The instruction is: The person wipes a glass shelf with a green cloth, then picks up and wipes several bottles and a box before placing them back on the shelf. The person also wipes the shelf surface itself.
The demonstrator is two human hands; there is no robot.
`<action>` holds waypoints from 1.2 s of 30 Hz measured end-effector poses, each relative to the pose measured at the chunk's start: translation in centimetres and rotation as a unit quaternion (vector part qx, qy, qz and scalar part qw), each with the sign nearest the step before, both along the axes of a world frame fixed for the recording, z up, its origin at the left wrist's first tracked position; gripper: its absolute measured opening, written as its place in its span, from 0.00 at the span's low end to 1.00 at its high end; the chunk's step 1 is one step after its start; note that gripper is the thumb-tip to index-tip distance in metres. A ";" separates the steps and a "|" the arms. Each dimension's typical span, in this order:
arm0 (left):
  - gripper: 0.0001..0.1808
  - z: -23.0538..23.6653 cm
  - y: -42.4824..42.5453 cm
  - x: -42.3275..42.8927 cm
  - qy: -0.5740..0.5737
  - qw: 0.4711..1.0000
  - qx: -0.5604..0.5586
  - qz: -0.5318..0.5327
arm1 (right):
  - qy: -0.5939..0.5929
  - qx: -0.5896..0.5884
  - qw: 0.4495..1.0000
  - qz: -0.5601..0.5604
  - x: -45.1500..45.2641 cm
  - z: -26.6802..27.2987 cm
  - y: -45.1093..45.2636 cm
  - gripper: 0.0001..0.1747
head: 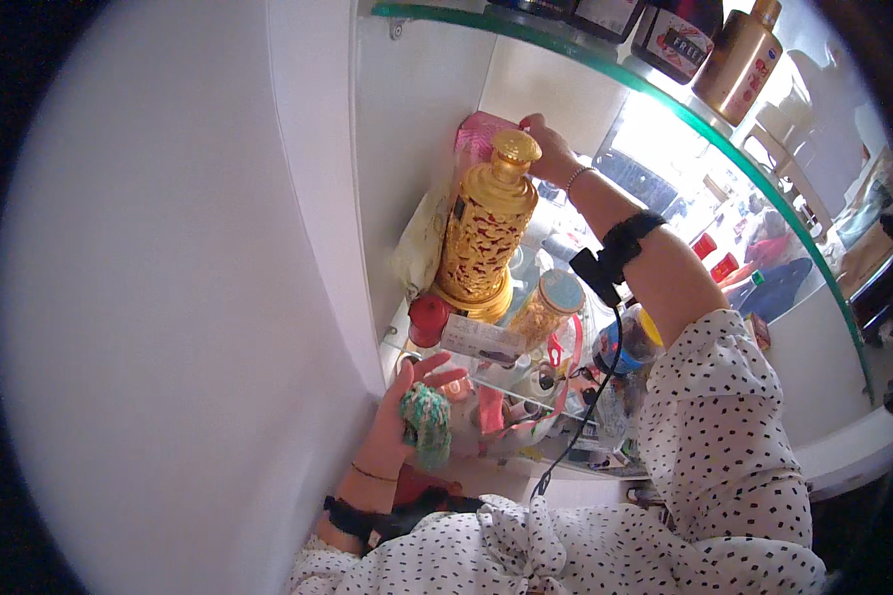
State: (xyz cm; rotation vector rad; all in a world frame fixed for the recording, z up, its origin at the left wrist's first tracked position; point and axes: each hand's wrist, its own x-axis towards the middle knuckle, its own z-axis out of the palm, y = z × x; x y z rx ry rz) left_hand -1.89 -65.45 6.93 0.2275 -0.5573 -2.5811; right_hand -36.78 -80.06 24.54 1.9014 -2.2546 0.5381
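Note:
My left hand (409,405) is low by the cabinet's left side, with a green and white knitted cloth (426,420) in its palm and its fingers partly spread. My right hand (551,149) reaches to the back of the glass shelf, at a pink patterned box (482,135); its fingertips are partly hidden, so its hold cannot be told. Between the hands stands an ornate gold bottle-shaped vessel (487,230). Near its base are a red lidded container (427,320), a white printed box (484,339) and a lidded jar (547,309). A pale plastic bag (423,245) lies left of the vessel.
An upper glass shelf (662,104) with a green edge holds dark bottles (677,41) and a gold bottle (740,63). A jar with a yellow lid (629,342) stands below my right forearm. Small items crowd the lower shelf. A black cable (603,394) hangs from my right forearm strap.

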 end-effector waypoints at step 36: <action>0.32 -2.0 -0.5 -6.4 -0.056 0.993 0.043 -0.096 | -0.317 -0.115 0.942 -0.012 -3.2 6.2 13.0 0.38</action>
